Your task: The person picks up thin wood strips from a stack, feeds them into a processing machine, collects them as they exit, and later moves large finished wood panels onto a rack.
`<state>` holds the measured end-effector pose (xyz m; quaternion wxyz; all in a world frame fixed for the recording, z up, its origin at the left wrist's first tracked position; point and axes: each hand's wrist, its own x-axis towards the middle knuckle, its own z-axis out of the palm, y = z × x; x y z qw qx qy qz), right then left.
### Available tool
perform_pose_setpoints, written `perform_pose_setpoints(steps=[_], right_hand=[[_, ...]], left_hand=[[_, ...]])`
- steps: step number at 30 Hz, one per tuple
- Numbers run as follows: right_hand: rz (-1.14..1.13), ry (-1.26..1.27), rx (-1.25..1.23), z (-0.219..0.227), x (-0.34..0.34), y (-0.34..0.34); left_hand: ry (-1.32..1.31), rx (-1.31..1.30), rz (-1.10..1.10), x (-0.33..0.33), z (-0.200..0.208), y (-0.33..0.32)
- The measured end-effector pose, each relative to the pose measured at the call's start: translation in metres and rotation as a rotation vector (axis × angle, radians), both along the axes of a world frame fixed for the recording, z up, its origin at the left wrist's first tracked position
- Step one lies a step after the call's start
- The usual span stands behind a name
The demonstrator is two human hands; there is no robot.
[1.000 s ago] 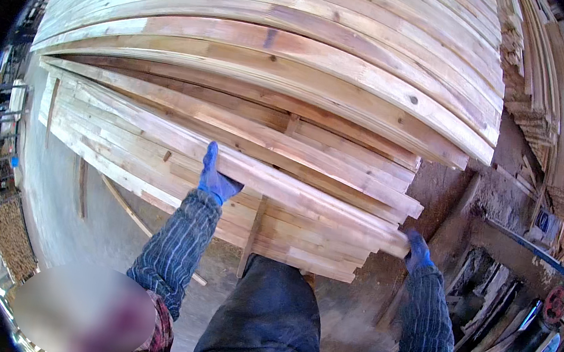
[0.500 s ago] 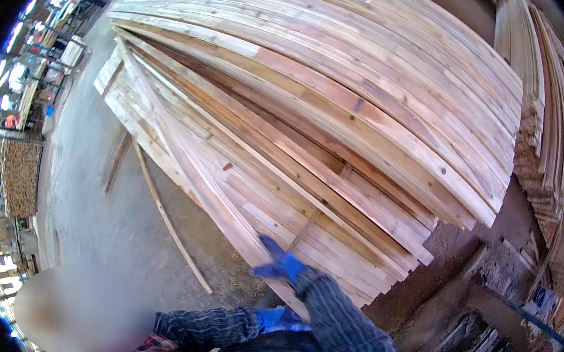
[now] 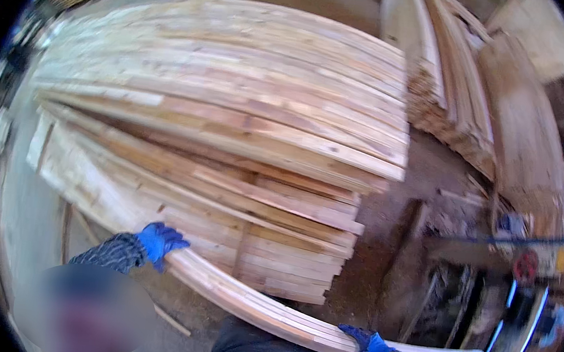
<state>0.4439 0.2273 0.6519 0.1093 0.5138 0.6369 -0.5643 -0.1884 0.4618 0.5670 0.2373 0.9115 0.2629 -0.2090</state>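
Both blue-gloved hands clamp a long pale wooden plank [image 3: 261, 308], left hand [image 3: 160, 240] near its middle, right hand [image 3: 366, 345] toward its end, just beside the big stack of pale planks [image 3: 232, 123].

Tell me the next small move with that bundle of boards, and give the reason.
Probably draw the bundle of boards a little further off the stack. The left hand and right hand both grip it, and its far end lies on the stack's lower boards.

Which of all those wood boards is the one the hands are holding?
The long pale board at the near edge of the stack. The left hand and right hand grip it, and its right end sticks out past the pile.
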Motion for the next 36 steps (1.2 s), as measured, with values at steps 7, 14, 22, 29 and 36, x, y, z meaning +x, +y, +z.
perform_pose_setpoints(steps=[7, 14, 22, 29, 36], right_hand=[[0.007, -0.280, 0.319, 0.028, 0.024, -0.053], [-0.043, -0.675, 0.611, 0.049, 0.126, -0.134], [-0.540, -0.800, 0.928, 0.081, 0.168, -0.170], [-0.139, -0.372, 1.030, 0.053, 0.086, -0.106], [-0.083, -0.363, 0.903, 0.053, 0.157, -0.137]], left_hand=[[-0.040, 0.162, -0.063, 0.042, -0.022, -0.048], [0.017, 0.135, 0.079, 0.161, 0.054, -0.129], [-0.343, 0.515, 0.006, 0.351, 0.135, -0.190], [-0.324, 0.257, 0.004, 0.488, 0.137, -0.229], [-0.511, 0.136, 0.045, 0.447, 0.155, -0.240]])
